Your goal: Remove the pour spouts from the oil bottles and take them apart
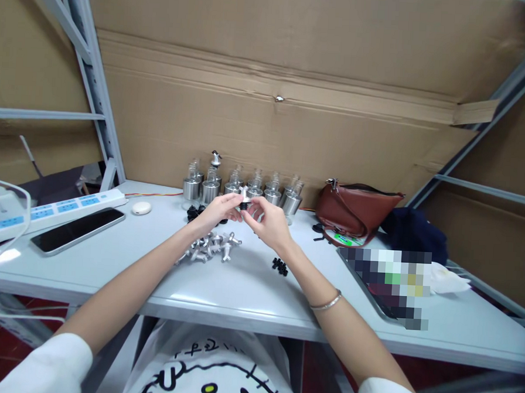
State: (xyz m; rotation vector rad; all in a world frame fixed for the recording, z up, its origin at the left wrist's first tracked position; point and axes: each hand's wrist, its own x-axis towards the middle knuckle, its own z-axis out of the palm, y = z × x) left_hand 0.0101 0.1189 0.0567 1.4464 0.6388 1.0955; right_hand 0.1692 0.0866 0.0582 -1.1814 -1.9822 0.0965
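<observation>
Near the middle of the table, my left hand [220, 211] and my right hand [270, 221] meet with their fingers closed around a small pourer spout [244, 200]. Its upper part is silvery and its base is black; fingers hide some of it. Below my left hand lies a pile of silver spout pieces [211, 248]. Black stopper pieces [194, 212] sit beside that hand, partly covered by it. A cluster of small black caps [280, 266] lies near my right forearm. Behind both hands stand several glass bottles with metal sleeves [210, 191]; one at the back carries a spout [216, 158].
To the left are a power strip [63, 208], a phone [79, 230] and a round white case [141, 208]. A brown bag [354, 210], dark cloth [416, 234] and a blurred-out flat object [390, 285] occupy the right. Cardboard [266, 132] walls the back.
</observation>
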